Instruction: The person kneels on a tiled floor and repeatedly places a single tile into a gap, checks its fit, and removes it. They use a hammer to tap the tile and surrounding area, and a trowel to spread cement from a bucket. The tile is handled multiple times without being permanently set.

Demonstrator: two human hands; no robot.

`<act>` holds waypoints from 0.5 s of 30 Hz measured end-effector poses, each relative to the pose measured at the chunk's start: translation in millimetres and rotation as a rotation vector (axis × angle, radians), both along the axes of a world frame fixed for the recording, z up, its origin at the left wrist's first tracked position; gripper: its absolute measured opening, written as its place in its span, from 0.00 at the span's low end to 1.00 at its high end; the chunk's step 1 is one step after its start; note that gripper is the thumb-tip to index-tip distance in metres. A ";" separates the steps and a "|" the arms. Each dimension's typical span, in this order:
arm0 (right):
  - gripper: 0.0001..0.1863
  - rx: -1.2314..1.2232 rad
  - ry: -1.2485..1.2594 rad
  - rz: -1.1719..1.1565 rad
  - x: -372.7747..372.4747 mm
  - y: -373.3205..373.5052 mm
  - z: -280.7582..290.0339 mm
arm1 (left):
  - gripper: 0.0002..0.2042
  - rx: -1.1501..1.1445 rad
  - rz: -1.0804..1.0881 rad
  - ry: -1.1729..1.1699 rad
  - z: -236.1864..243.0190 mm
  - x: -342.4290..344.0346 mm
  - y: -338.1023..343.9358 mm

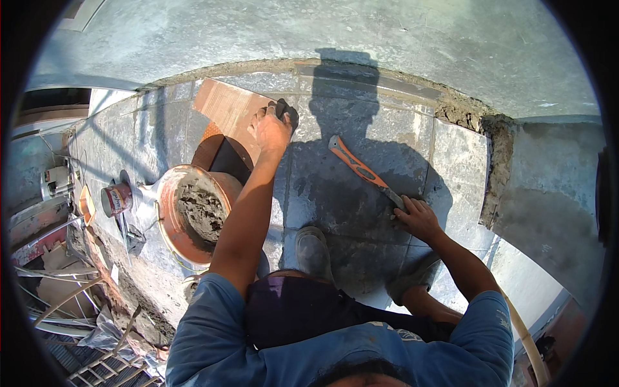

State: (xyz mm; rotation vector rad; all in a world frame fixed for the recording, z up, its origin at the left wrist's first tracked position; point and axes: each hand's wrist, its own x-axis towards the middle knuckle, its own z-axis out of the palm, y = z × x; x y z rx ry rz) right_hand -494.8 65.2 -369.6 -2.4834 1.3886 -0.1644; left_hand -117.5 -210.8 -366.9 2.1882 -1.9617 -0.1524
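My left hand (271, 131) is closed at the right edge of a brown ribbed tile (227, 109), its fingers curled at the corner. A dark patch just past those fingers could be their shadow; I cannot make it out. Beneath the tile's lower edge show a reddish-brown piece (207, 146) and a dark area. To the right, my right hand (419, 220) grips a long tool with an orange and grey handle (354, 162). The handle points away from me to the upper left; the gripped end is hidden by my fingers.
A reddish bucket (169, 222) of grey mortar (201, 209) stands left of my left forearm. Beside it is a small tin (117, 198). Grey floor tiles (361, 213) run to a rough mortar strip along the wall (412, 39). Poles and debris (68, 290) lie at lower left.
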 end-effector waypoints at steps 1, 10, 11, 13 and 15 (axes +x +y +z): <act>0.27 0.009 0.006 0.000 1.1 -0.7 -0.2 | 0.23 0.026 0.015 0.010 2.3 2.6 1.6; 0.35 0.020 -0.055 -0.003 -3.6 -18.3 19.8 | 0.22 0.241 0.047 0.386 -9.4 -12.0 -46.5; 0.37 -0.006 -0.045 -0.021 0.4 -21.3 21.9 | 0.22 0.283 0.088 0.494 -14.4 -10.4 -60.0; 0.37 -0.031 -0.060 -0.053 8.4 -26.4 28.9 | 0.21 0.250 0.167 0.619 -27.2 -11.9 -60.0; 0.36 -0.066 -0.063 -0.104 9.8 -33.2 26.4 | 0.21 0.085 0.252 0.626 -31.4 -14.2 -52.1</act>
